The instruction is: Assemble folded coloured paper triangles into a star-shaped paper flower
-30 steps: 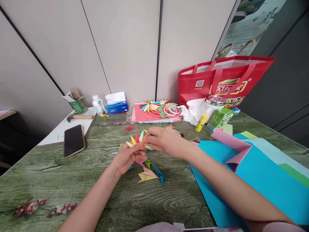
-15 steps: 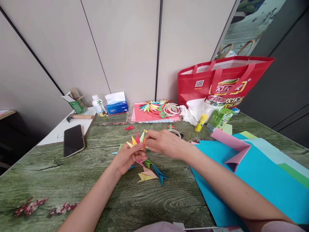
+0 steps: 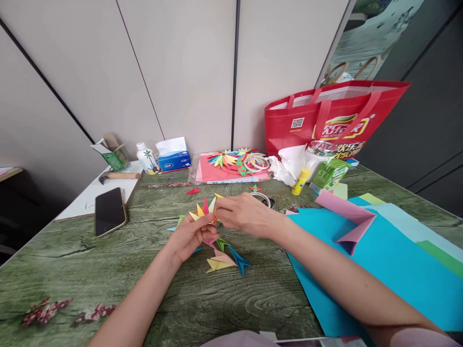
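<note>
My left hand [image 3: 193, 234] is closed on a folded paper star [image 3: 205, 206] with yellow, orange, red and pale green points. My right hand [image 3: 237, 212] pinches the star's right side, near an orange piece and a yellow tip; its fingertips are partly hidden. Just below the hands lie loose folded paper pieces: a blue one [image 3: 239, 261], a yellow and peach one [image 3: 220, 261] and a green one [image 3: 223, 244]. Others, pink, green and light blue, show partly behind my left hand.
Blue paper sheets [image 3: 333, 270] with a folded pink strip [image 3: 347, 217] lie at right. Behind stand a glue stick [image 3: 301, 182], a red bag [image 3: 289, 123], a tissue pack [image 3: 173, 160] and a bottle [image 3: 147, 159]. A phone [image 3: 110, 212] and hammer [image 3: 121, 176] are at left.
My right hand shifts very slightly against the star's right side. Both hands keep hold, and the view tilts a little. The loose pieces stay where they were.
</note>
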The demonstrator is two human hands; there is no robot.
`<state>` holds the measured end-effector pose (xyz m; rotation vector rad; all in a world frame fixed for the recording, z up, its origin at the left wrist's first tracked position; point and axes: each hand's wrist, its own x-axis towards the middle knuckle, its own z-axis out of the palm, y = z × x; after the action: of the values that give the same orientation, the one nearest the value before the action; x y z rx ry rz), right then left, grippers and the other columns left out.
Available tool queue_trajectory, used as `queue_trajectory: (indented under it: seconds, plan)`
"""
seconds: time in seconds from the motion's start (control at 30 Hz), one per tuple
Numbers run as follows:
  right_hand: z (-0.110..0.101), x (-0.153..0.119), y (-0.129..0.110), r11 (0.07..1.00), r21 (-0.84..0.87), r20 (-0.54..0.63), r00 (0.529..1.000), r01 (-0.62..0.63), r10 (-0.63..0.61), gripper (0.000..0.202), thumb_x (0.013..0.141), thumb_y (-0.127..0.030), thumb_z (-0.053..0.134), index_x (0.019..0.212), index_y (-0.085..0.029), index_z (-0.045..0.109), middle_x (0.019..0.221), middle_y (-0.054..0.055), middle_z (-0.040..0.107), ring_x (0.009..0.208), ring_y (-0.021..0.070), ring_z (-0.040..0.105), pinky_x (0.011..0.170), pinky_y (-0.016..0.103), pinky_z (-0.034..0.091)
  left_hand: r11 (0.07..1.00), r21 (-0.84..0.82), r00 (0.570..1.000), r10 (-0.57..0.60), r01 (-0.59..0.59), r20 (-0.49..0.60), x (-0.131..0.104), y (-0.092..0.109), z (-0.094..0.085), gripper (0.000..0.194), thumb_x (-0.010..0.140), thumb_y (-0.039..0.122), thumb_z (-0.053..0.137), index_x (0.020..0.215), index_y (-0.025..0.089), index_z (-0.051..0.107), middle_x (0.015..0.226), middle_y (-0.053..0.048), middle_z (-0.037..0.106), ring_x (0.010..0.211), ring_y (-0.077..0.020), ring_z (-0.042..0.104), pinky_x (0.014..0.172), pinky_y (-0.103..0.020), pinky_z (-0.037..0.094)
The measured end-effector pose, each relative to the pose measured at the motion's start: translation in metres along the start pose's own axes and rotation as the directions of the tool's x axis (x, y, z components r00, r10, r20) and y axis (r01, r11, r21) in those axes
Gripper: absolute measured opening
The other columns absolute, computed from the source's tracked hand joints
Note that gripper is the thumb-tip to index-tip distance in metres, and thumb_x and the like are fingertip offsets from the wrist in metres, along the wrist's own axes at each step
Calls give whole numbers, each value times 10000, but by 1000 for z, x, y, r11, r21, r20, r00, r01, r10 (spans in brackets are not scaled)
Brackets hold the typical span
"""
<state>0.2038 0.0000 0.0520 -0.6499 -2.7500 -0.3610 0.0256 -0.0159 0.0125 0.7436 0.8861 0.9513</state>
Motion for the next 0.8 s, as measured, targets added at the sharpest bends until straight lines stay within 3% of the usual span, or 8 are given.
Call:
queue_trajectory:
  seconds: [0.27, 0.5, 0.63, 0.8]
  plan:
    - [2, -2, 5, 981, 194, -155, 987, -15, 46, 209, 862, -170, 377, 790, -136, 569, 823, 38, 571, 633, 83, 476, 518, 214, 281, 1000, -12, 1000, 1, -1, 14, -2, 1, -1, 134, 648, 198, 707, 646, 76, 652, 539, -39, 640, 421, -87, 569, 483, -199, 526]
    - [6, -3, 14, 906, 423, -289, 942, -36, 172, 149, 786, -111, 438, 755, -138, 581, 849, 50, 593, 712, 93, 517, 613, 216, 390, 999, -41, 1000, 31, -31, -1, -4, 4, 0, 129, 629, 182, 714, 679, 69, 675, 534, -31, 633, 413, -75, 555, 448, -175, 514]
    - [5, -4, 19, 868, 482, -260, 927, -119, 272, 136, 806, -158, 463, 752, -140, 587, 754, 39, 608, 656, 93, 510, 612, 228, 396, 996, -49, 997, 72, -72, -8, -3, 5, 2, 155, 628, 182, 712, 733, 71, 686, 567, -28, 641, 430, -78, 560, 470, -199, 533]
    - [-5, -1, 9, 779, 599, -156, 927, -186, 342, 172, 816, -300, 529, 838, -141, 591, 721, 18, 628, 623, 81, 545, 588, 199, 414, 996, -12, 996, 90, -91, -10, -2, 2, 1, 175, 602, 209, 737, 689, 70, 676, 564, -48, 656, 473, -112, 599, 506, -221, 544]
